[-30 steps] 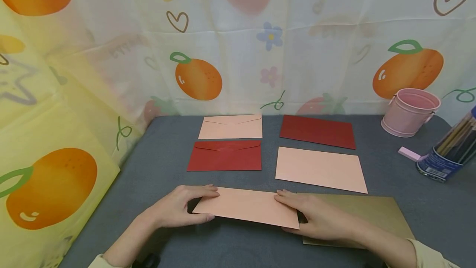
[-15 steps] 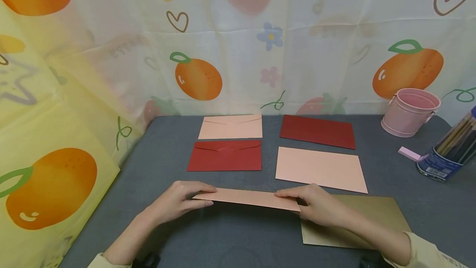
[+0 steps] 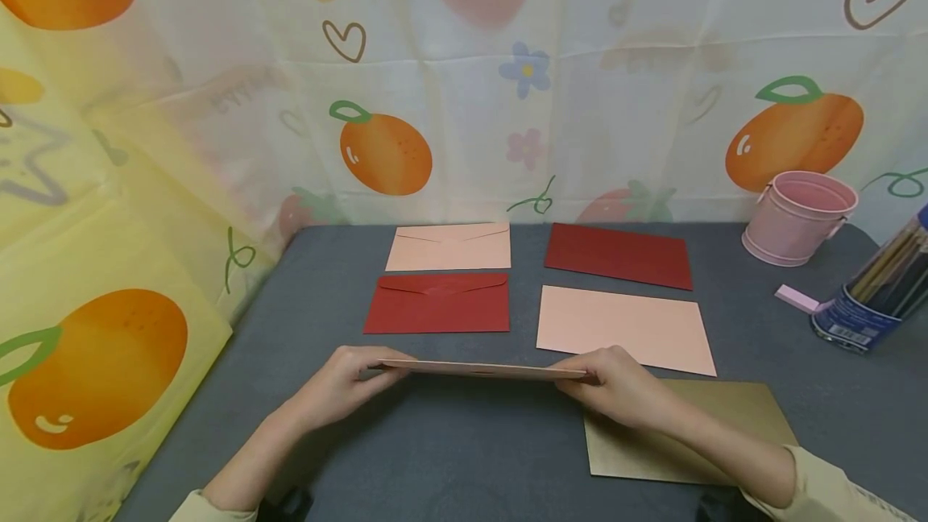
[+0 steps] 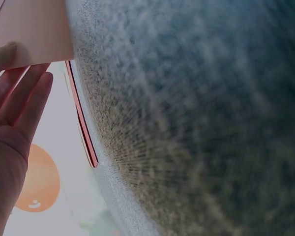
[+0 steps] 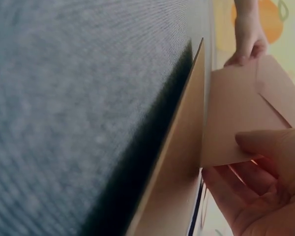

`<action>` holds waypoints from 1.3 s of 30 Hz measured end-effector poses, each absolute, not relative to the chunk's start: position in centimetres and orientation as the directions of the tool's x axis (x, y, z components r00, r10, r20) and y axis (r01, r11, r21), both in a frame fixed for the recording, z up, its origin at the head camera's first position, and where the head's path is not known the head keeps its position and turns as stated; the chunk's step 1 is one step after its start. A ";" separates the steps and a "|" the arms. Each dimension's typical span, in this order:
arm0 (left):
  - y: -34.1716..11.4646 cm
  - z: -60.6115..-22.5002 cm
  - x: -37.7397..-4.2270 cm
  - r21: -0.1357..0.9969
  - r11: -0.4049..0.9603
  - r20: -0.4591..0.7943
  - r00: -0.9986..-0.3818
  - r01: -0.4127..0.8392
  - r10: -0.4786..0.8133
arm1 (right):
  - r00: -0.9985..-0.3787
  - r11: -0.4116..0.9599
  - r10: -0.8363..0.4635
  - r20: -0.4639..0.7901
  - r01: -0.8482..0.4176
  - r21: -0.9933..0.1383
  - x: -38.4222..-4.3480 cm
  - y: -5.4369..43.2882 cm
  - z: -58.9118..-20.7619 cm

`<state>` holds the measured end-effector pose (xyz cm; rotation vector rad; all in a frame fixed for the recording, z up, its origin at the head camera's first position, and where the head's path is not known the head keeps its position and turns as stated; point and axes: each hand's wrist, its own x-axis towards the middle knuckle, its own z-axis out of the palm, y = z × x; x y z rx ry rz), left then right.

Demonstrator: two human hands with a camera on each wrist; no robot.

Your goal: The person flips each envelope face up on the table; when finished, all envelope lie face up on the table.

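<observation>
Both hands hold a pale pink envelope by its two short ends, tipped almost edge-on in the head view. My left hand pinches the left end between thumb and fingers. The right end is pinched by my right hand, its thumb on the flap side in the right wrist view, where the envelope's flap line shows. Beneath the right hand and forearm lies an olive-gold envelope, partly covered by them. In the left wrist view, a thumb and fingers sit at the pink envelope's end.
Beyond the hands lie a pink envelope and a red envelope, flaps up. To their right are a red one and a pink one. A pink bucket and a pencil tin stand at right, on the grey table.
The held envelope has tilted from showing its broad plain face to nearly edge-on, its near edge rising. Both hands have turned with it and moved up slightly.
</observation>
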<state>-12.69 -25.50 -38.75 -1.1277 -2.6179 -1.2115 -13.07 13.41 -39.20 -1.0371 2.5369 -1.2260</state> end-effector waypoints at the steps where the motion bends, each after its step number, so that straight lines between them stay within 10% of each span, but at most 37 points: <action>1: -25.5 -38.7 -12.7 0.656 0.434 0.318 -0.747 0.618 0.583 | -0.759 0.430 -0.629 0.171 -0.523 -0.736 -13.1 13.4 -39.2; 15: -25.5 -38.2 -12.3 0.884 0.410 0.087 -0.940 0.226 0.330 | -0.848 0.479 -0.524 0.081 -0.373 -0.795 -13.8 13.0 -39.1; 39: -28.2 -37.9 -12.5 0.897 0.408 -0.237 -0.964 -0.169 0.122 | -0.803 0.115 -0.569 -0.177 0.136 -0.984 -13.8 10.6 -39.7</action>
